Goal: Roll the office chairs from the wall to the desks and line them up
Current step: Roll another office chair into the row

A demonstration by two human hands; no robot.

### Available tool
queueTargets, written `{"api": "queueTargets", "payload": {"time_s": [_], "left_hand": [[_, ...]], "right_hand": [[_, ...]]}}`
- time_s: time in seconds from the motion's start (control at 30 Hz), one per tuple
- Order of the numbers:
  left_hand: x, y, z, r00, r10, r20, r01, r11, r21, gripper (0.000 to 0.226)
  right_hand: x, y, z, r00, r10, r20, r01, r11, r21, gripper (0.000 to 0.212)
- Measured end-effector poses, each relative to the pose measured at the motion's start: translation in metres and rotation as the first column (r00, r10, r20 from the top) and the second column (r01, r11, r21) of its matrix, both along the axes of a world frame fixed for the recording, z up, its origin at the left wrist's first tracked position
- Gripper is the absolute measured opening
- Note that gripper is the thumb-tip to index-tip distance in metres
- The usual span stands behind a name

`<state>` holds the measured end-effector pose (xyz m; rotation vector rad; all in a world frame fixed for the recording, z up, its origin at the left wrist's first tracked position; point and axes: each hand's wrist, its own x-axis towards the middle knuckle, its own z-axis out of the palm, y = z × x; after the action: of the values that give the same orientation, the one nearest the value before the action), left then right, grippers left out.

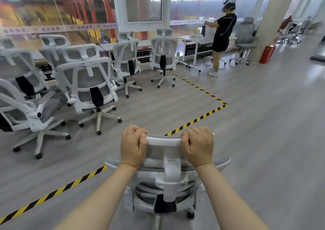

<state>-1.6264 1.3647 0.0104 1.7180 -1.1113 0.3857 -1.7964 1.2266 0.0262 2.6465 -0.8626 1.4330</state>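
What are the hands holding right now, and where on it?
Both hands, left and right, grip the white-framed grey mesh office chair by its headrest's top edge.

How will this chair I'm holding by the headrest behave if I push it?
The chair probably rolls easily on its casters over the smooth floor. Both hands, left hand and right hand, grip high on the headrest, so it may swivel or tip.

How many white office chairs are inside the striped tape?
6, perhaps more hidden. Two at the desks, one nearer, one behind it, two at the left edge. The held chair is outside.
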Motion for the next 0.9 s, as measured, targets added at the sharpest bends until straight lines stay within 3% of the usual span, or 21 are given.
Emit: {"api": "queueTargets", "payload": {"time_s": [0.6, 0.9], "left_hand": [[0.223, -0.316, 0.002, 0.971, 0.237, -0.027, -0.238, 0.971, -0.034, 0.036], [0.357, -0.465, 0.008, 0.975, 0.223, 0.006, -0.223, 0.975, -0.004, 0.037]], "right_hand": [[0.253, -0.337, 0.006, 0.99, 0.14, -0.012, -0.14, 0.99, -0.006, 0.035], [0.395, -0.499, 0.009, 0.983, 0.182, -0.032, -0.183, 0.983, -0.007, 0.034]]}}
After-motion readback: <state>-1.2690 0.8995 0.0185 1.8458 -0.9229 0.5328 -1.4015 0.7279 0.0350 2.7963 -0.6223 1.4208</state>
